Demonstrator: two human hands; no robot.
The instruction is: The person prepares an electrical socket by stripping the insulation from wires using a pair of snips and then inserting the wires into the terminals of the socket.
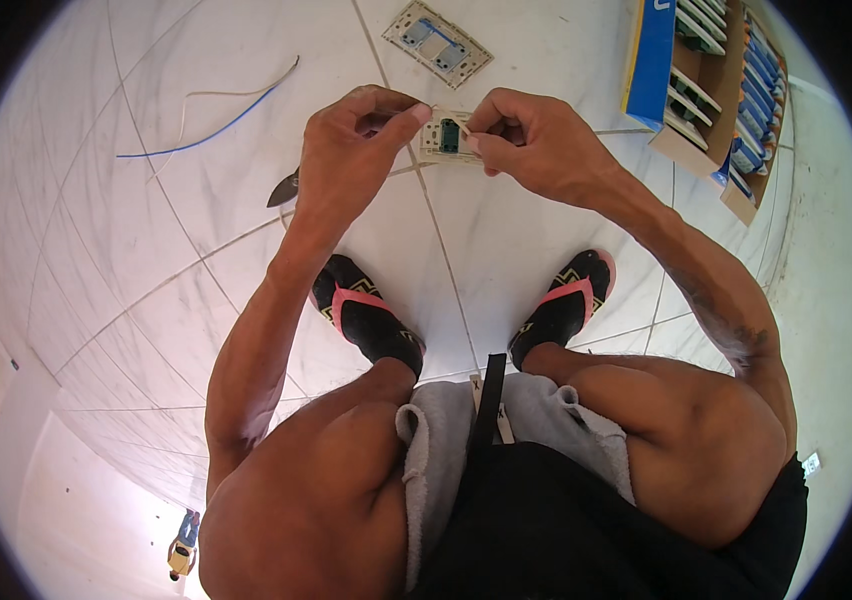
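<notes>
My left hand (355, 139) pinches the tip of a thin cream wire (436, 109) between thumb and forefinger. Across from it, my right hand (527, 142) grips a pale piece (463, 127) that looks like the same wire; the fingers partly hide it. Below and between both hands lies a cream electrical faceplate (432, 154) with a dark green module (450, 136) in its middle. My right fingers overlap its right side, and I cannot tell whether they touch it. Beyond my hands, a second faceplate frame (437, 45) with two pale blue-grey modules and a blue wire rests on the floor.
A blue cable (223, 127) and a cream cable (205, 94) lie on the tiles (366, 217) at left. A dark pointed blade (283, 189) shows beside my left wrist. An open cardboard box (688, 146) of faceplates and blue packets stands at right. Far off is another person (182, 551).
</notes>
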